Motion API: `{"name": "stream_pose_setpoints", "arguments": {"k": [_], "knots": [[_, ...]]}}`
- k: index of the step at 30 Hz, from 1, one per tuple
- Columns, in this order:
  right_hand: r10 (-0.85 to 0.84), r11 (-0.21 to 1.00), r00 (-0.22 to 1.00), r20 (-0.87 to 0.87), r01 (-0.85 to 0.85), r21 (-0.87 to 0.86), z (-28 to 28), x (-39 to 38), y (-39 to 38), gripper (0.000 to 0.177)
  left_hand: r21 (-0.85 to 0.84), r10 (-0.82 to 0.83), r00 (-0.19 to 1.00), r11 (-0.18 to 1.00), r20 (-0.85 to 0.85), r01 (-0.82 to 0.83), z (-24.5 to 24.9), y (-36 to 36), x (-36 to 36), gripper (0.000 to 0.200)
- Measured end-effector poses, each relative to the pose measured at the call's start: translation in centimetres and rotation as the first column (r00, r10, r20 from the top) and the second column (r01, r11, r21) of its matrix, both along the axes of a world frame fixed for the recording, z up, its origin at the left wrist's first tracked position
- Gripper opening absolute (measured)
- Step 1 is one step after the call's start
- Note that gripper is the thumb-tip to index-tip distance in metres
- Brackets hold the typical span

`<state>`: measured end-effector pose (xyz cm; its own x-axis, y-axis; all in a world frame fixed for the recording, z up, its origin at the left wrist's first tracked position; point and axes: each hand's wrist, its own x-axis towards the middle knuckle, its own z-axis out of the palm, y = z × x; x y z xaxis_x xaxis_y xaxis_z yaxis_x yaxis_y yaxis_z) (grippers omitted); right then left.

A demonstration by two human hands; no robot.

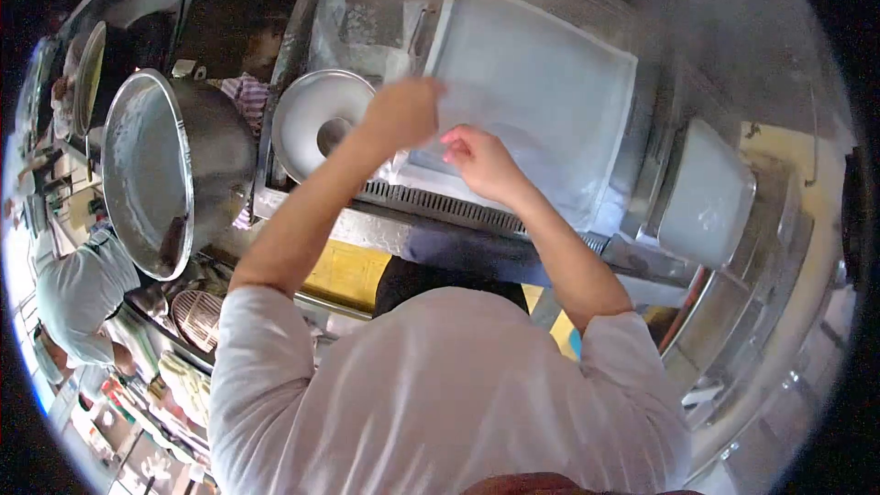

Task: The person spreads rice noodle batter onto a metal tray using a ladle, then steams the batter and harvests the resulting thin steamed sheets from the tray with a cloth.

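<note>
While both hands are close together by near-left corner of white sheet (545,64), left hand (403,115) shows blurred over its left edge; cannot tell what, if anything, it grips. Right hand (477,160) over near edge, fingers bent narrow, hold unclear. Sheet lies flat within pale border, presumably keeping it taut. Round pan (295,119) with small metal cup (335,134) just left of sheet, likely for easy reach; big metal pot (220,156) farther left.
</note>
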<state>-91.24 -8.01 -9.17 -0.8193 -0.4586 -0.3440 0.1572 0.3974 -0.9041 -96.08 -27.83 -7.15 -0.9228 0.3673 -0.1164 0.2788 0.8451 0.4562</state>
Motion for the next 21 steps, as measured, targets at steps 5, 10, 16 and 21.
{"name": "stream_pose_setpoints", "arguments": {"k": [5,10,16,21], "knots": [[0.426,0.8,0.822,-0.379,-0.146,0.581,0.4,3.3,3.9,0.022,-0.223,-0.176,0.979,0.955,0.105,0.196,1.4,1.5,9.0,0.023],[0.498,0.287,0.864,0.079,-0.25,0.925,4.8,4.7,16.1,0.023,-0.238,-0.177,0.984,0.956,-0.009,0.17,1.6,1.7,9.3,0.026],[-0.115,0.751,0.939,-0.324,0.295,0.59,4.1,6.4,25.8,0.027,-0.014,0.053,0.999,0.998,-0.005,-0.053,1.5,1.0,9.1,0.034],[0.004,0.172,0.771,-0.636,0.626,0.76,2.3,6.6,41.3,0.025,0.225,0.282,0.959,0.935,-0.002,-0.274,3.5,0.7,10.2,0.025]]}}
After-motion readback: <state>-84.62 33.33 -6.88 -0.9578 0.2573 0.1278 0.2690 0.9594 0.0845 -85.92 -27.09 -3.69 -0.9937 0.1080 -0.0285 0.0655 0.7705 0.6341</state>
